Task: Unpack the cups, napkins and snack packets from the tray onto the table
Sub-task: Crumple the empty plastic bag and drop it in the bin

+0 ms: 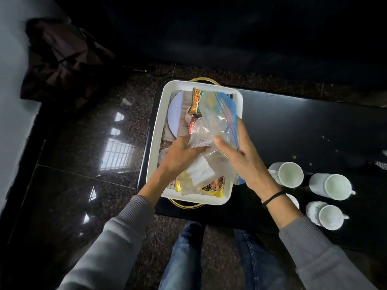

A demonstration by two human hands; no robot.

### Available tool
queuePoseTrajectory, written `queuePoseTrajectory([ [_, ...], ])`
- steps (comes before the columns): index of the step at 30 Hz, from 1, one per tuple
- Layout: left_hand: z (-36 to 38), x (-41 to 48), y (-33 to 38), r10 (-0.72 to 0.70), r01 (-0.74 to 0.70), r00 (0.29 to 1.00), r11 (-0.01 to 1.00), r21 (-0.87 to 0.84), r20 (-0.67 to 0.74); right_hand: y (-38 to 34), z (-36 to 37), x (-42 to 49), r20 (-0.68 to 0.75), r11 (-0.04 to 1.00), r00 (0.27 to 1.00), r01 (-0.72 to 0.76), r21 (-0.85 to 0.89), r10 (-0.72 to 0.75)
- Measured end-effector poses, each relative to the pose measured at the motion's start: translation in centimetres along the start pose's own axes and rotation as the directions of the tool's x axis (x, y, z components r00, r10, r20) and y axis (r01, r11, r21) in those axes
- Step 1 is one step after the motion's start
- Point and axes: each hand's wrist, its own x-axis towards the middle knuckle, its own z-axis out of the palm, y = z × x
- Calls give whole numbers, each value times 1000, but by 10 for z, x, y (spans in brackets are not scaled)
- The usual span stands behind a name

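Over the white tray (156, 130), you have a clear zip bag (217, 120) between both hands; it looks light, limp and slippery, so pinch it near the blue seal. Your left hand (182, 149) closes on its crumpled lower edge, while your right hand (240, 151), fingers spread, presses flat against its side.

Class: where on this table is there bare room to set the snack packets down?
The table is bare right of the tray and beyond the cups. The near right corner is crowded with cups; the tray itself is full, with both hands in it.
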Motion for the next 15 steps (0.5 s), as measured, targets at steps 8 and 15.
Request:
queuePoseTrajectory([
  [8,15,-23,29,154,-143,988,954,-264,22,-5,-20,-19,-193,998,979,-63,12,64],
  [15,40,-42,73,252,-213,959,941,-263,127,-27,-42,-46,-114,990,986,-107,97,118],
])
